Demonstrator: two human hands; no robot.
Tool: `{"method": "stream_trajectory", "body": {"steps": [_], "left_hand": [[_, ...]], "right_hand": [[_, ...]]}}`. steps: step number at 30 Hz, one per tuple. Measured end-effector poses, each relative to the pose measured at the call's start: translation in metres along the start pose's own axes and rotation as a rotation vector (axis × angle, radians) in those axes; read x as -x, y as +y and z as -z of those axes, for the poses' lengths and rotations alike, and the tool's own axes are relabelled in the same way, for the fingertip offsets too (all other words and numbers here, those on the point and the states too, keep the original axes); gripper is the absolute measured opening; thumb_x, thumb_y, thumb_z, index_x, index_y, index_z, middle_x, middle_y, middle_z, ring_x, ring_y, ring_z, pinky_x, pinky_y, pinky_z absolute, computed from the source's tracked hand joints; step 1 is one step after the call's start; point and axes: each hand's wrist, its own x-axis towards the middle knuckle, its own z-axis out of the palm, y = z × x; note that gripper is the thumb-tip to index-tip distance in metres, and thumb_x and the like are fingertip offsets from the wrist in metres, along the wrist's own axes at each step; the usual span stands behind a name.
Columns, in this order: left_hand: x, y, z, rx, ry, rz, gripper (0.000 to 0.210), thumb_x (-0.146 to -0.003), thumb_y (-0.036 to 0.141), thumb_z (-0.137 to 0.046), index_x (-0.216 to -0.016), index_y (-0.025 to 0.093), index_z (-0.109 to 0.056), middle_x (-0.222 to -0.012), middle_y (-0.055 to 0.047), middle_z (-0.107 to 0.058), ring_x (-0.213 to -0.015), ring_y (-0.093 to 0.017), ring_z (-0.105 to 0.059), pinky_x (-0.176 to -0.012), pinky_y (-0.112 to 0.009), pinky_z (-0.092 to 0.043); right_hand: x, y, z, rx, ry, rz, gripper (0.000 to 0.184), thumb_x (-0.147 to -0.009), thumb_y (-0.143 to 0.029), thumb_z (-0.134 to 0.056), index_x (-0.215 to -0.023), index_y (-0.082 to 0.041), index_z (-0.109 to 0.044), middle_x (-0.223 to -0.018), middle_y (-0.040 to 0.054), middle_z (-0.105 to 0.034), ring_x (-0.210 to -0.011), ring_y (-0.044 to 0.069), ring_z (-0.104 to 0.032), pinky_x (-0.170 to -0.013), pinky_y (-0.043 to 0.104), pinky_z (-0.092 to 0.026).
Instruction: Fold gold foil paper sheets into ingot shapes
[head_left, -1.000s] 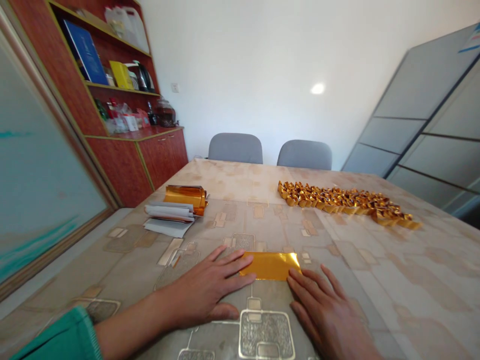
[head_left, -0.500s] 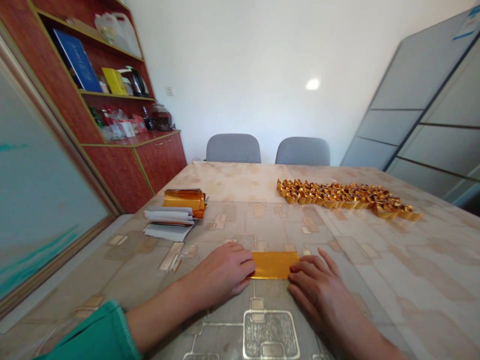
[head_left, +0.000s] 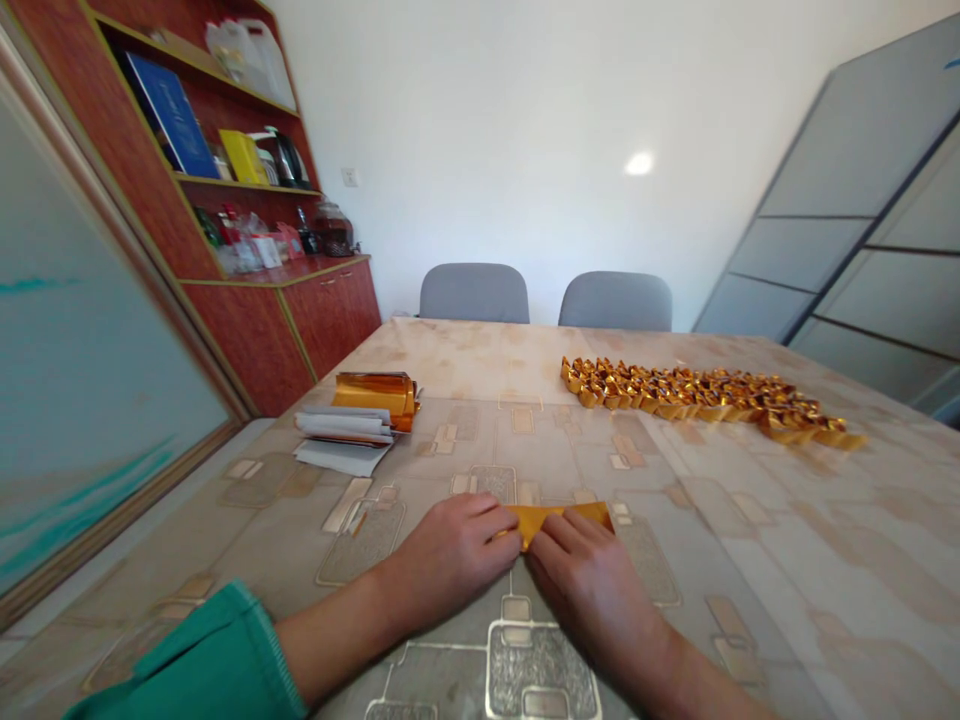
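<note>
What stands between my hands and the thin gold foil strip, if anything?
Nothing visible: your left hand covers the left end of the thin gold foil strip, your right hand its middle. The heap of folded gold foil pieces and the white-and-gold stack of sheets lie farther back, to either side.

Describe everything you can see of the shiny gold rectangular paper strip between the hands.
The shiny gold rectangular paper strip looks thin and foil-like. It lies roughly crosswise at the patterned beige tabletop, its far edge and right end visible. The bare left hand covers its left end; the bare right hand curls over its near side. The fingers hide much of it, so any fold there cannot be confirmed.
</note>
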Motion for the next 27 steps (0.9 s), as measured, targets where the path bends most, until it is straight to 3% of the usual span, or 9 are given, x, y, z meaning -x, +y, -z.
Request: {"method": "stream_trajectory", "body": {"steps": [4, 14, 17, 21, 25, 27], "left_hand": [[0.001, 0.003, -0.004, 0.023, 0.001, -0.035, 0.024, -0.098, 0.020, -0.049, -0.076, 0.016, -0.060, -0.075, -0.002, -0.063, -0.067, -0.017, -0.054, -0.059, -0.029, -0.042], [0.015, -0.005, 0.009, 0.388, -0.074, 0.131, 0.022, -0.099, 0.021, -0.047, -0.092, 0.019, -0.068, -0.090, -0.001, -0.072, -0.081, -0.016, -0.061, -0.082, -0.030, -0.046], [0.017, -0.005, 0.007, 0.400, -0.070, 0.218, 0.020, -0.098, 0.024, -0.049, -0.089, 0.019, -0.066, -0.087, -0.002, -0.069, -0.084, -0.017, -0.060, -0.079, -0.030, -0.045], [0.011, -0.005, 0.000, 0.361, -0.049, 0.349, 0.021, -0.100, 0.026, -0.045, -0.089, 0.018, -0.062, -0.084, -0.003, -0.065, -0.080, -0.017, -0.058, -0.071, -0.027, -0.044], [0.005, -0.009, -0.001, 0.414, -0.061, 0.340, 0.022, -0.099, 0.025, -0.044, -0.088, 0.018, -0.062, -0.082, -0.002, -0.063, -0.078, -0.017, -0.058, -0.072, -0.026, -0.044], [0.005, -0.012, 0.003, 0.472, -0.076, 0.309, 0.021, -0.097, 0.016, -0.042, -0.089, 0.018, -0.062, -0.084, -0.002, -0.064, -0.081, -0.016, -0.058, -0.075, -0.026, -0.044]], "right_hand": [[0.001, 0.002, 0.000, 0.003, 0.037, 0.009, 0.016, -0.084, -0.012, -0.070, -0.073, -0.019, -0.062, -0.073, 0.0014, -0.063, -0.068, 0.020, -0.056, -0.059, 0.031, -0.034], [0.010, -0.006, 0.015, -0.078, -0.079, -0.056, 0.017, -0.088, -0.009, -0.060, -0.075, -0.019, -0.061, -0.077, 0.0022, -0.062, -0.071, 0.018, -0.055, -0.061, 0.030, -0.034], [0.010, -0.008, 0.017, -0.149, -0.097, -0.111, 0.017, -0.089, -0.010, -0.054, -0.076, -0.020, -0.060, -0.080, 0.0031, -0.061, -0.076, 0.019, -0.056, -0.065, 0.030, -0.036], [0.001, -0.010, 0.016, -0.173, -0.130, -0.207, 0.012, -0.088, -0.023, -0.061, -0.077, -0.020, -0.061, -0.081, 0.0039, -0.061, -0.076, 0.021, -0.057, -0.067, 0.031, -0.037], [-0.008, -0.008, 0.014, -0.206, -0.177, -0.288, 0.026, -0.096, -0.020, -0.052, -0.072, -0.019, -0.061, -0.074, 0.0024, -0.061, -0.071, 0.018, -0.057, -0.066, 0.029, -0.037], [-0.009, -0.005, 0.015, -0.257, -0.195, -0.289, 0.023, -0.094, -0.021, -0.056, -0.072, -0.019, -0.062, -0.074, 0.0015, -0.061, -0.071, 0.018, -0.058, -0.065, 0.028, -0.038]]}}
